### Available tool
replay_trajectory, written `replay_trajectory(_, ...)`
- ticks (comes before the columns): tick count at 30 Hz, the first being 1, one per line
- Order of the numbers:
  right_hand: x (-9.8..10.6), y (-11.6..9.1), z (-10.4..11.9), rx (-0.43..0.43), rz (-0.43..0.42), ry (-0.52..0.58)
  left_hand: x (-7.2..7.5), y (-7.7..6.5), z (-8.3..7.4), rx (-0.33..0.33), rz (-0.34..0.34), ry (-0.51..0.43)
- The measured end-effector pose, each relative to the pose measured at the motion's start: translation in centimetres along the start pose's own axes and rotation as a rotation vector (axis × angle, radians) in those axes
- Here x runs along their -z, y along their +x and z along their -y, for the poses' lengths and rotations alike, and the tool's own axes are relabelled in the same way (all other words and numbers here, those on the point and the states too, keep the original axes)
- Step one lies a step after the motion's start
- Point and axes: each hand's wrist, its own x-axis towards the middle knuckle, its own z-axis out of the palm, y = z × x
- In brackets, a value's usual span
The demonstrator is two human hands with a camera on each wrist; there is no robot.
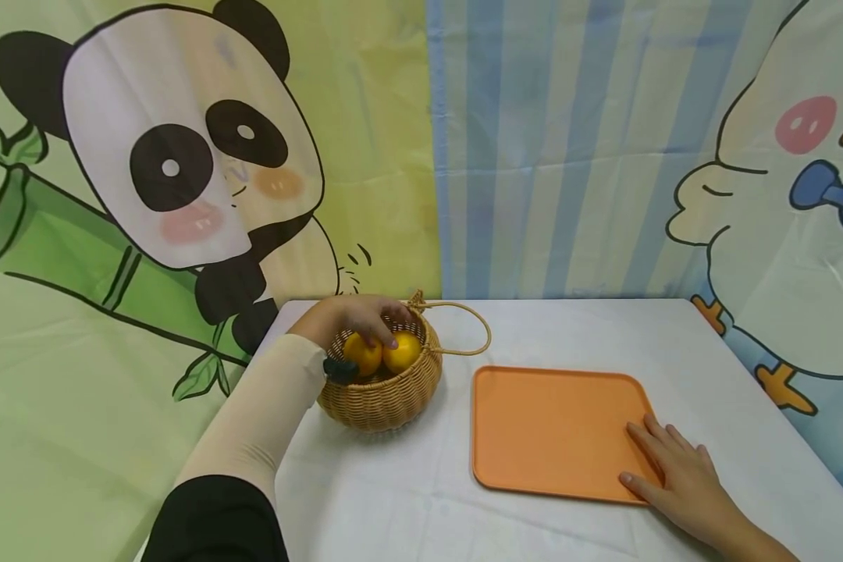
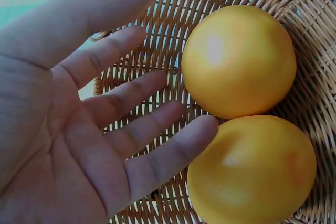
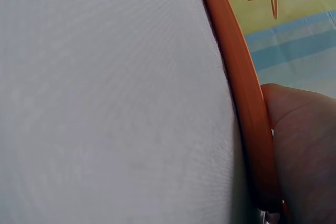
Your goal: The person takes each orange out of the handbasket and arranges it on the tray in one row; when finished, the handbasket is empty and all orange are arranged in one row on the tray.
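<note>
A round wicker basket (image 1: 382, 407) stands at the left of the table with two yellow-orange fruits, like oranges, inside: one orange (image 2: 239, 61) and another orange (image 2: 252, 174), touching each other. My left hand (image 1: 354, 316) reaches over the rim into it. In the left wrist view its fingers are spread and loosely bent beside the fruits, holding neither; the little finger overlaps the lower one. My right hand (image 1: 684, 480) rests on the right edge of a flat orange tray (image 1: 555, 429), fingers extended. The right wrist view shows its thumb (image 3: 307, 145) against the tray's rim.
A white cloth (image 1: 379, 499) covers the table. The basket's looped handle (image 1: 488, 336) hangs out to the right, behind the tray's left corner. Behind the table hangs a printed curtain (image 1: 562, 156) with a panda and a white bird.
</note>
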Motion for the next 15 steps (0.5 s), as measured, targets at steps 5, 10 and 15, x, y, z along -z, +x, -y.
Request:
replay_trajectory(5,0.0,0.0,0.1,-0.014,0.007,-0.017,-0.4,0.5,0.5,-0.011,-0.001,-0.039)
replay_trajectory(10,-0.2,0.1,0.1,-0.025,0.009,-0.019,-0.9,1.2,0.9,-0.004,0.023,-0.075)
replay_trajectory(15,-0.2,0.1,0.1,-0.030,0.003,-0.026,-1.1,1.6,0.9,0.004,0.042,-0.106)
